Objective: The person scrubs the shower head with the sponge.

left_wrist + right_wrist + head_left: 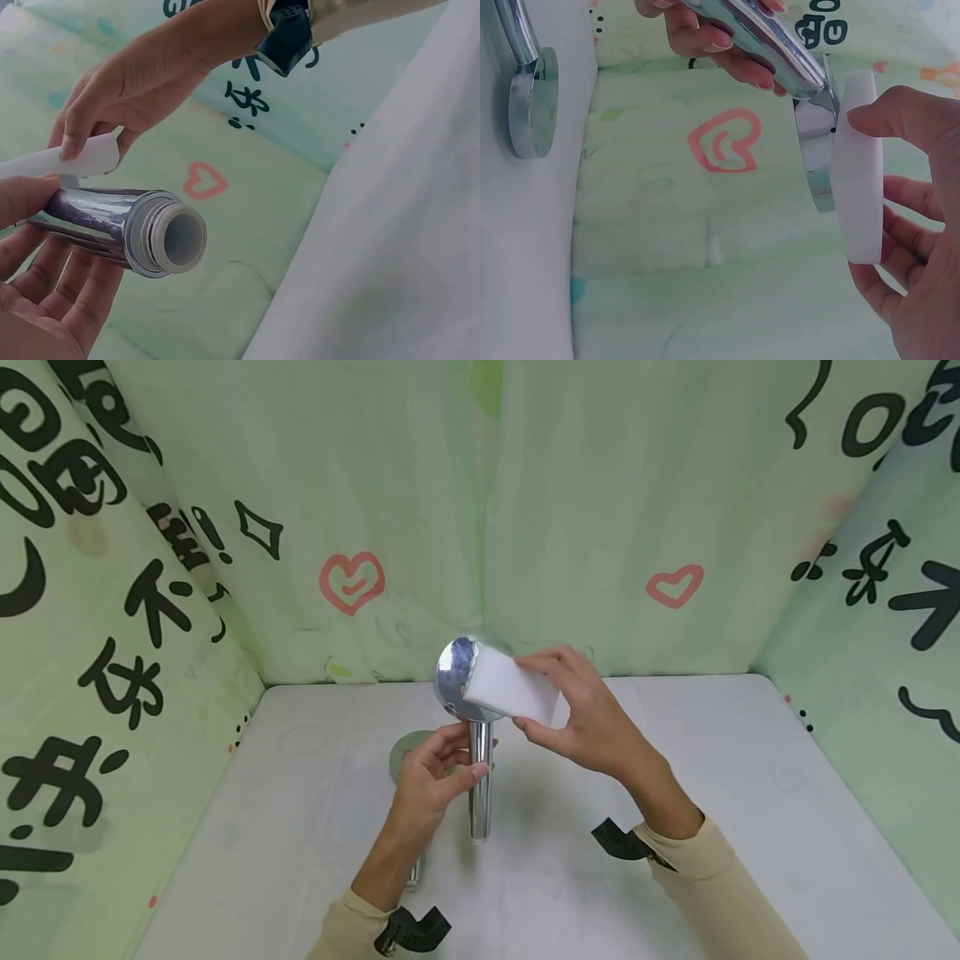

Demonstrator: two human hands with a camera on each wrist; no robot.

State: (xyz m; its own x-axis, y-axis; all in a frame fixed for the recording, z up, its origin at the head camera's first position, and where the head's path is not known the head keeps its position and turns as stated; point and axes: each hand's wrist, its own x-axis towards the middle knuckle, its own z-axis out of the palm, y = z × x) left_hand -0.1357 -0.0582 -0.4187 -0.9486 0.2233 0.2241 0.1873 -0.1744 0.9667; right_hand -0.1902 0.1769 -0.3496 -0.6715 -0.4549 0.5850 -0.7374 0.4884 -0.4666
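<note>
A chrome shower head (pixel 452 681) is held upright above the table, with my left hand (pixel 427 783) pinching its handle between thumb and fingers. In the left wrist view the threaded end of the handle (pixel 176 238) faces the camera. My right hand (pixel 588 718) grips a white sponge block (pixel 513 685) by its edges, thumb on one side and fingers on the other. The right wrist view shows the sponge (pixel 861 172) flat against the round head (pixel 815 150), covering part of it.
A second shower head (pixel 534 105) lies on the white table (pixel 337 893), partly hidden behind my left hand and wrist. Green printed curtains (pixel 562 527) with black writing and red hearts stand at the back and both sides.
</note>
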